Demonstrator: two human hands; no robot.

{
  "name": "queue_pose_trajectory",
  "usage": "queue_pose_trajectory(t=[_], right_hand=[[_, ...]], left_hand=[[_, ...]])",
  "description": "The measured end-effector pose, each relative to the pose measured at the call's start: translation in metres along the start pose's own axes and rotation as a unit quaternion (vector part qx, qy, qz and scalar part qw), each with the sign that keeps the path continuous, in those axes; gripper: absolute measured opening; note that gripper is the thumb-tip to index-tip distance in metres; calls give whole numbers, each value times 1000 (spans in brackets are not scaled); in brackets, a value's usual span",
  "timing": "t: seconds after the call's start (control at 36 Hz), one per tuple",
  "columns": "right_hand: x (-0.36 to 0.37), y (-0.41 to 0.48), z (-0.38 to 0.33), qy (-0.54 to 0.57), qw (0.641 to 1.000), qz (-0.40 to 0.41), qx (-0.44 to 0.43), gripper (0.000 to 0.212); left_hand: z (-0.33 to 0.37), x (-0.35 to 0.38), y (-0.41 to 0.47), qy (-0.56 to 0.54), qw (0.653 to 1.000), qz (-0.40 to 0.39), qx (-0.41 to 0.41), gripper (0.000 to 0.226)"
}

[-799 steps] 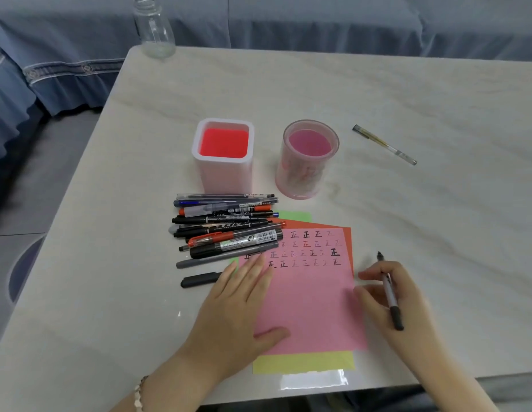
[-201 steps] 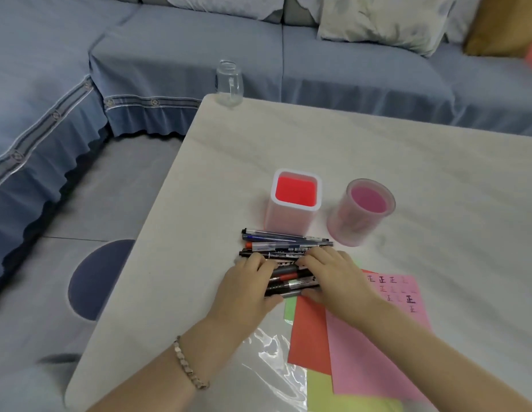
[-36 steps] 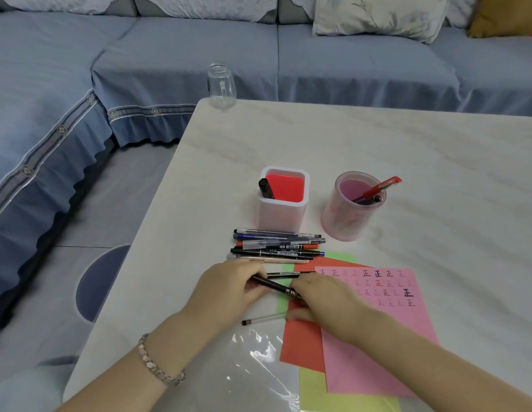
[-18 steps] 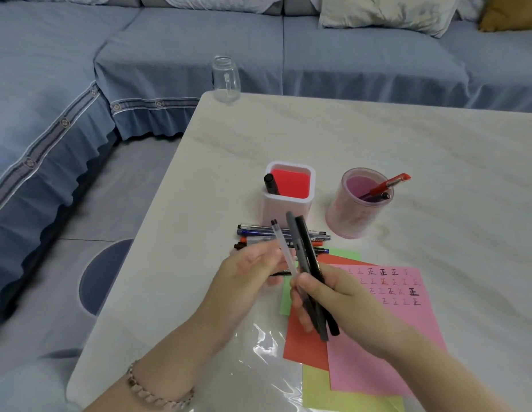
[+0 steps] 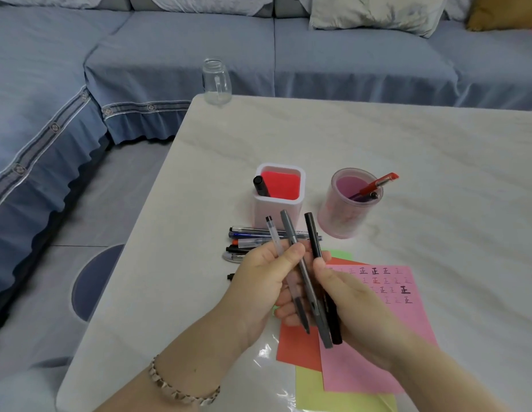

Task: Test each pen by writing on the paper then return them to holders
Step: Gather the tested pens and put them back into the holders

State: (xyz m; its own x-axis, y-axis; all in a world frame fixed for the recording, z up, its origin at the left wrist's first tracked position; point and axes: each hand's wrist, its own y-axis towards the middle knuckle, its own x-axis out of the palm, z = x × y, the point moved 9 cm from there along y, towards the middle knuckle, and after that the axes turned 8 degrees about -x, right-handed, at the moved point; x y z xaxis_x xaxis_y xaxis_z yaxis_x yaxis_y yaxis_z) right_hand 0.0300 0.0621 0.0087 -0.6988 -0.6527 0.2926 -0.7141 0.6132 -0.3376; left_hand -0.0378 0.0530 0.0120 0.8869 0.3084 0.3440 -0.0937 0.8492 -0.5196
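Observation:
Both hands hold three pens upright above the table. My left hand (image 5: pixel 266 281) grips a clear pen (image 5: pixel 274 237) and a grey pen (image 5: pixel 289 228). My right hand (image 5: pixel 352 298) pinches a black pen (image 5: pixel 313 233). Behind them several pens (image 5: pixel 247 234) lie in a pile on the table. A square white holder (image 5: pixel 278 206) with a red inside has one black marker (image 5: pixel 260 185) in it. A round pink holder (image 5: pixel 346 217) contains a red pen (image 5: pixel 378 183) and a dark one. The pink paper (image 5: pixel 386 331) with written marks lies under my right forearm.
Red (image 5: pixel 294 346), green and yellow sheets lie under the pink paper, beside a clear plastic sleeve (image 5: pixel 264 379). An empty glass jar (image 5: pixel 216 82) stands at the table's far left corner. A blue sofa (image 5: pixel 318 55) runs behind and left of the table.
The pens stand more upright and fanned apart than half a second ago. My left hand has closed round the clear and grey pens; my right hand keeps the black one.

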Motion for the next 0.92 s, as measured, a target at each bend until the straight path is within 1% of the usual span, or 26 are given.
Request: queue_pose_trajectory(t=[0.08,0.17,0.25,0.33,0.39,0.44,0.47,0.53,0.58,0.61,0.67,0.69,0.75,0.81,0.86,0.92], right_hand=[[0,-1,3,39,999,3,30,54],[1,-1,4,69,996,6,48,49],[3,1,3,79,996,-5,51,41],[3,4,5,57,997,-7,50,31],[-1,7,8,64,997,13,46,29],[-10,10,7,68,995,62,35,28],[-17,12,5,35,995,96,20,25],[-33,13,-11,-103,981,162,-25,23],[-41,16,-42,-226,947,207,-98,26],[-42,18,-59,-264,929,217,-143,30],[-39,27,-86,-308,905,210,-205,35],[-38,34,-96,-314,900,204,-222,31],[-38,49,-117,-323,888,203,-255,13],[-33,64,-137,-337,873,203,-289,5],[-27,82,-145,-366,861,194,-294,7],[-25,101,-140,-433,844,193,-253,8]], left_hand=[[-1,-4,2,-17,999,25,-11,22],[0,-10,4,0,999,45,-9,17],[2,-10,4,49,997,51,-7,18],[3,-10,5,70,997,44,-6,24],[6,-11,4,60,997,52,5,22],[13,-16,3,22,996,74,33,20],[17,-22,3,7,994,92,56,19],[26,-33,1,10,987,123,100,20],[32,-44,-1,27,982,141,121,21],[33,-49,-1,35,981,149,123,22],[36,-59,-1,54,976,166,127,23],[37,-63,-2,64,974,172,130,23],[39,-68,-1,83,970,184,133,19],[38,-74,-1,78,971,191,123,16],[37,-76,0,32,977,185,105,15],[36,-77,-1,-6,981,172,93,14]])
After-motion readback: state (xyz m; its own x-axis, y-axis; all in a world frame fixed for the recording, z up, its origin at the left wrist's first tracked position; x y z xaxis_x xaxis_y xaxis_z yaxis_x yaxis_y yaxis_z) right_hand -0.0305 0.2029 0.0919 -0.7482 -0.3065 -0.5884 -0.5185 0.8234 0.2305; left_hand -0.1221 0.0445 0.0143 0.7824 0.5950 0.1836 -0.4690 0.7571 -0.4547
